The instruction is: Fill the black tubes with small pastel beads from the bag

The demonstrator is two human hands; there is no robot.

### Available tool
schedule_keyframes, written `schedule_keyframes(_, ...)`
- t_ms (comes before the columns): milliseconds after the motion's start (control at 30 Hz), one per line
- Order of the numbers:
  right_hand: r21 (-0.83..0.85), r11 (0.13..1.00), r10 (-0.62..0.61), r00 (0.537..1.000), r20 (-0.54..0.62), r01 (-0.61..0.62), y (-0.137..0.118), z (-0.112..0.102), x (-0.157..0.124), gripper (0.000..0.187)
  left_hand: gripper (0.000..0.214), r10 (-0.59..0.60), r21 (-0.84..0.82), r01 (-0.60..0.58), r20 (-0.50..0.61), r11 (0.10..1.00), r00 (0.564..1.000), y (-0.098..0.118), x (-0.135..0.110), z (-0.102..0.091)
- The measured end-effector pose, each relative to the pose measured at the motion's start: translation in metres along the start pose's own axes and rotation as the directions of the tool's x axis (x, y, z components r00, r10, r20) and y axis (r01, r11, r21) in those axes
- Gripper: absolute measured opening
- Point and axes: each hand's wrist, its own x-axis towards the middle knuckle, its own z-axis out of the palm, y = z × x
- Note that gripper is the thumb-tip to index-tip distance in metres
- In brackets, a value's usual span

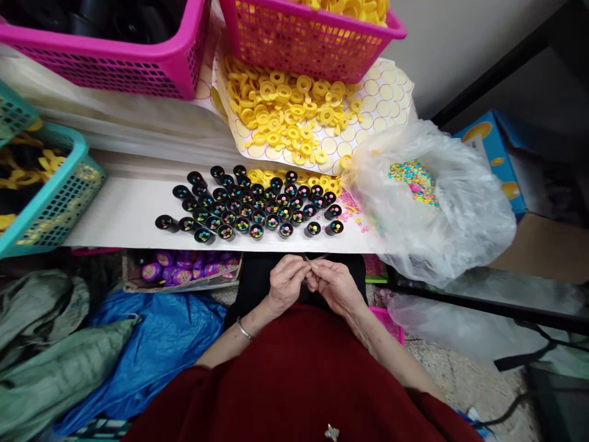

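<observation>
Over my lap, just in front of the table edge, my left hand (286, 282) and my right hand (337, 285) meet fingertip to fingertip. Both are closed in a pinch. Something thin and pale seems to lie between them, too small to make out. Beyond them on the white tabletop (124, 215) stand many small black cups (256, 231), open at the top, with coloured beads or candies inside. Loose pink pellets (350, 202) are scattered to the right of the cups. Yellow ring-shaped pieces (294, 110) lie heaped behind, on a sheet with printed circles (384, 92).
At the right edge sits a clear plastic bag (478, 202) with multicoloured pellets (416, 182). Pink baskets (179, 58) hold black and yellow parts; a teal basket (69, 184) is at left. Beneath the table, a box holds purple-wrapped items (181, 268) beside a blue sheet (170, 331).
</observation>
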Motion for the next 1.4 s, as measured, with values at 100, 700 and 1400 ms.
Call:
schedule_keyframes(100, -0.010, 0.999, 0.039, 0.999, 0.031, -0.039, -0.005, 0.003, 0.001, 0.029, 0.013, 0.146, 0.072, -0.146, 0.000, 0.987, 0.989, -0.007, 0.001, -0.004)
schedule_keyframes(700, -0.814, -0.092, -0.444, 0.708, 0.550, 0.574, -0.081, 0.067, 0.074, 0.017, 0.023, 0.114, -0.047, -0.104, 0.391, 0.993, 0.913, -0.037, -0.049, 0.003)
schedule_keyframes(1400, -0.649, -0.676, -0.021, 0.872, 0.490, 0.349, -0.096, 0.112, 0.101, 0.030, 0.027, -0.253, 0.111, 0.229, 0.509, 0.967, 0.823, -0.064, -0.053, 0.005)
